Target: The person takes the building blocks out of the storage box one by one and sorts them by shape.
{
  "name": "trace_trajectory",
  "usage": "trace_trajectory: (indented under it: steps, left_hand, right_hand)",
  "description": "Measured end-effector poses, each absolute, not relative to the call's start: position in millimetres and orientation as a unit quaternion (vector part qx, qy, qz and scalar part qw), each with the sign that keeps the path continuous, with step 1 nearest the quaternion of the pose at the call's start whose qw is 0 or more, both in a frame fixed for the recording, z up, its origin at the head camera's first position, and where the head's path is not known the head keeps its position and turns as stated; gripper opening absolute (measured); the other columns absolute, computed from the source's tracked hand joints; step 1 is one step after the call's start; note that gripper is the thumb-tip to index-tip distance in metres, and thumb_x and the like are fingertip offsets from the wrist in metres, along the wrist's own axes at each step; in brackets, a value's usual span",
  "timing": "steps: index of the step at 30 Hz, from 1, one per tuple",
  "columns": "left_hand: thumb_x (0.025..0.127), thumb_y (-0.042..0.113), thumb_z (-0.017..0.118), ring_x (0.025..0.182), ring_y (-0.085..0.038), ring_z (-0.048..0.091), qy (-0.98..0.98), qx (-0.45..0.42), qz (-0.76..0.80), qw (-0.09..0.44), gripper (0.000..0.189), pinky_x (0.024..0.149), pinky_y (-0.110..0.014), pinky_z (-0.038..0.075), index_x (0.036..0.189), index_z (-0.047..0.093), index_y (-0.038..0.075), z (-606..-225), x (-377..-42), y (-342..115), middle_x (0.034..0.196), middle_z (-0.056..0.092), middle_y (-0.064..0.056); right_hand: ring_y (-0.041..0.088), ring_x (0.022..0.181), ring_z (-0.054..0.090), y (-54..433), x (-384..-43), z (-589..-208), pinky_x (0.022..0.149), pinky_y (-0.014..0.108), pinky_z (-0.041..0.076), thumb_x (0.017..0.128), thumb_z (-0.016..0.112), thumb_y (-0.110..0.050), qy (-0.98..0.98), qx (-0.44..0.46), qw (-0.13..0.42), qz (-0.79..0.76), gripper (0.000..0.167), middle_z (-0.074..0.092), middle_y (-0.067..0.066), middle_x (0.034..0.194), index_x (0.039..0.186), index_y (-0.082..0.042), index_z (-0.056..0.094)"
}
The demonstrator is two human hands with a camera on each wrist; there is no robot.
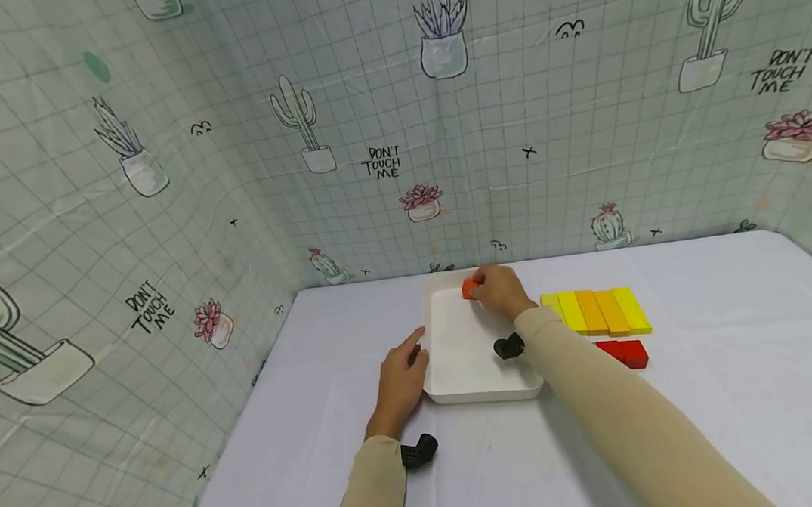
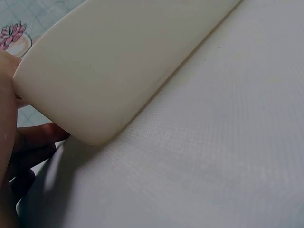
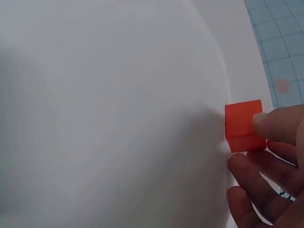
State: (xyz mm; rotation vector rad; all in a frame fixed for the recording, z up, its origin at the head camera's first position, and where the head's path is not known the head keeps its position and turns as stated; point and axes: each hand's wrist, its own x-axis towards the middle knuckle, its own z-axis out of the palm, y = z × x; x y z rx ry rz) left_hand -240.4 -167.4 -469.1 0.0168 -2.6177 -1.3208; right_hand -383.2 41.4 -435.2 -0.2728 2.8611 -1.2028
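Observation:
At the far end of a white tray (image 1: 483, 395), my right hand (image 1: 501, 289) pinches an orange-red block (image 1: 469, 288) between thumb and fingers. The right wrist view shows the block (image 3: 244, 124) against the tray's inner wall, the thumb on its face. My left hand (image 1: 401, 378) is at the tray's left side, thumb and fingers touching the rim. In the left wrist view the tray's outer wall (image 2: 104, 66) fills the upper part, with the fingers (image 2: 40, 135) at its corner; some of that hand is out of frame.
Right of the tray lies a row of several yellow and orange blocks (image 1: 595, 312). Nearer, two red blocks (image 1: 633, 354) sit partly behind my right sleeve (image 1: 588, 382). A patterned cloth (image 1: 509, 128) hangs behind the white table (image 1: 738, 390).

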Motion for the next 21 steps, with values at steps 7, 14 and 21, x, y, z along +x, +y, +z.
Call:
trace_trajectory:
  steps: [7, 14, 21]
  left_hand:
    - [0.101, 0.023, 0.055, 0.108, -0.022, 0.058, -0.890, 0.009, -0.444, 0.105, 0.043, 0.099, -0.048, 0.048, 0.144, 0.057, 0.024, -467.6, -240.0, -168.0, 0.119, 0.066, -0.006]
    - [0.102, 0.024, 0.054, 0.112, -0.023, 0.057, -0.886, -0.008, -0.453, 0.100, 0.044, 0.100, -0.048, 0.046, 0.145, 0.056, 0.024, -468.9, -239.1, -170.3, 0.121, 0.066, -0.007]
    - [0.102, 0.024, 0.054, 0.117, -0.025, 0.057, -0.887, -0.020, -0.450, 0.104, 0.044, 0.103, -0.050, 0.045, 0.146, 0.055, 0.022, -470.8, -239.9, -171.3, 0.124, 0.065, -0.008]
  right_hand:
    - [0.031, 0.097, 0.056, 40.1, -382.5, -436.3, 0.091, 0.041, 0.051, 0.094, 0.065, -0.013, 0.929, -0.089, 0.003, -0.358, 0.035, 0.066, 0.017, 0.112, 0.125, 0.002, 0.063]
    - [0.030, 0.094, 0.058, 40.9, -378.8, -434.7, 0.088, 0.041, 0.052, 0.094, 0.066, -0.014, 0.929, -0.097, 0.011, -0.357, 0.033, 0.067, 0.018, 0.108, 0.122, 0.004, 0.064]
    - [0.029, 0.096, 0.059, 42.4, -379.4, -431.9, 0.089, 0.041, 0.052, 0.093, 0.068, -0.021, 0.921, -0.098, 0.028, -0.375, 0.037, 0.066, 0.017, 0.112, 0.121, 0.003, 0.059]
